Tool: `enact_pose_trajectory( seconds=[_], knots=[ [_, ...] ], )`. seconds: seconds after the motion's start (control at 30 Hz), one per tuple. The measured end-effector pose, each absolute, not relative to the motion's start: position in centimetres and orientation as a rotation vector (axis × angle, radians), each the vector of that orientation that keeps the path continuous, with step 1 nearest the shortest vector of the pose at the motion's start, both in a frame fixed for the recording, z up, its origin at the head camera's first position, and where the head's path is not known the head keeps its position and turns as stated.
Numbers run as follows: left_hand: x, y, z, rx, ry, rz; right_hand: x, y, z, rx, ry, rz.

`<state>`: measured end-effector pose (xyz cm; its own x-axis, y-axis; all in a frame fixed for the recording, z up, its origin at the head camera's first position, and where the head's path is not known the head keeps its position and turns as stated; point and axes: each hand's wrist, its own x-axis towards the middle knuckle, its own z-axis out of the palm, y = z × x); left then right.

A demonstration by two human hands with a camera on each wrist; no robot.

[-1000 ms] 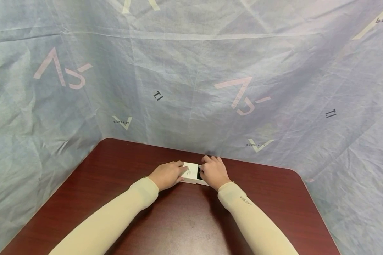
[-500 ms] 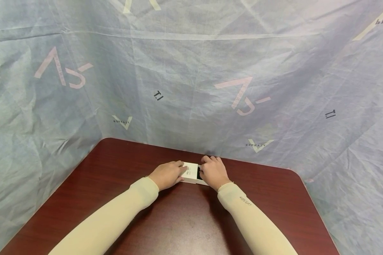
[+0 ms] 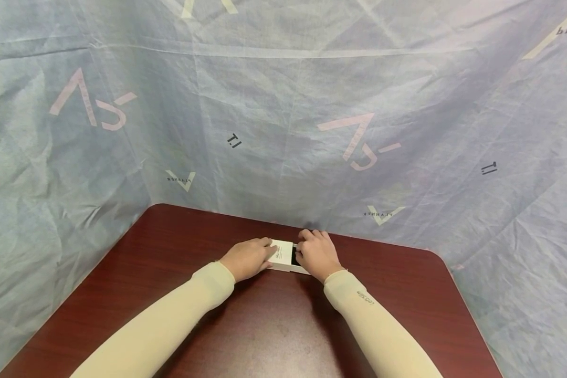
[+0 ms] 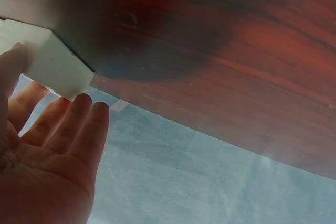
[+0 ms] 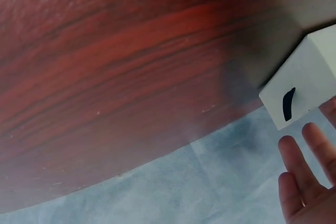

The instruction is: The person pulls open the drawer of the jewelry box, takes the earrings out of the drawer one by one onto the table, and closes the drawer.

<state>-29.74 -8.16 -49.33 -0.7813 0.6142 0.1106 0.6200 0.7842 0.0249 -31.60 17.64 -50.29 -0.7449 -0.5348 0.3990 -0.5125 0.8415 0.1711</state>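
Note:
A small white sliding drawer box with dark print lies near the table's far edge. Its inner drawer is partly pulled out to the right and shows a black interior. My left hand grips the outer sleeve at its left end; in the left wrist view the thumb is on the near side of the white box and the fingers lie behind. Over the drawer is my right hand, fingers bent, thumb side at the dark opening; its hold is hidden. A black ribbon tab shows on the drawer's end.
The dark red wood-grain table has rounded far corners. Grey-blue printed cloth hangs behind it and along both sides, close to the far edge. Pale sleeves cover both forearms.

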Motion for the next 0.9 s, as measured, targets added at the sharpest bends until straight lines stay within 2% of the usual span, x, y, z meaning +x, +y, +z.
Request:
enact_pose_trajectory(
  seconds=[0.9],
  knots=[
    [-29.7,-8.1,-49.3,-1.007,-2.873,-0.094,-30.9,19.0,-49.1,0.826,-2.473,-0.014]
  ],
)
